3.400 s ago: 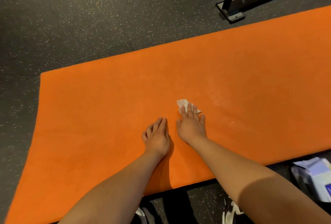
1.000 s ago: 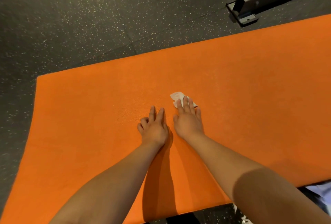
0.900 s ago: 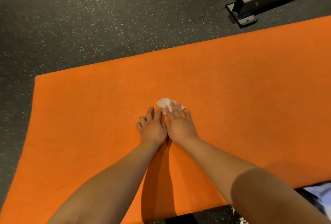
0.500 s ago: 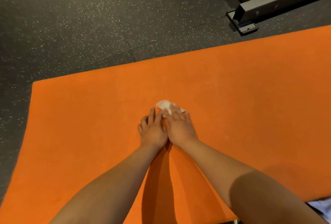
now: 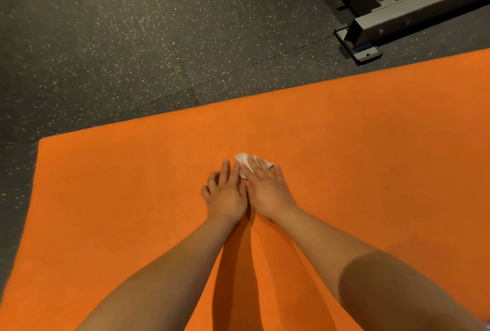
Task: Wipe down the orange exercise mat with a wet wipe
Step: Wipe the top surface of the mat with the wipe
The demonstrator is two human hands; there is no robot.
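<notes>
Nearest to me, the person's bare left forearm [image 5: 169, 267] and bare right forearm [image 5: 334, 248] reach forward over the orange foam exercise mat [image 5: 111, 211], drawing together toward the wrists. A dark shadow lies on the mat between them.

The two hands sit side by side, their inner edges touching. The left hand [image 5: 226, 197] rests palm down on the mat with its fingers loosely spread and slightly bent, holding nothing. The right hand [image 5: 267, 189] lies flat, its fingers straight and close together, pressing the white crumpled wet wipe [image 5: 242, 158] down onto the mat. Most of the wipe is hidden beneath those fingers. Only a small bunched edge shows past the fingertips and just beside the left hand's forefinger, and I cannot tell whether that finger touches it.

The mat spreads flat on the floor well beyond the hands on every side. Its left end lies far out from the left hand, and its far edge runs slantwise ahead of the fingertips.

Past that edge stretches the dark rubber floor flecked with pale specks [image 5: 119, 39], with seams between its tiles. Farthest off, ahead and to the right of the right hand, stands the grey metal frame of a gym machine [image 5: 413, 12], its foot plate close to the mat's far edge.
</notes>
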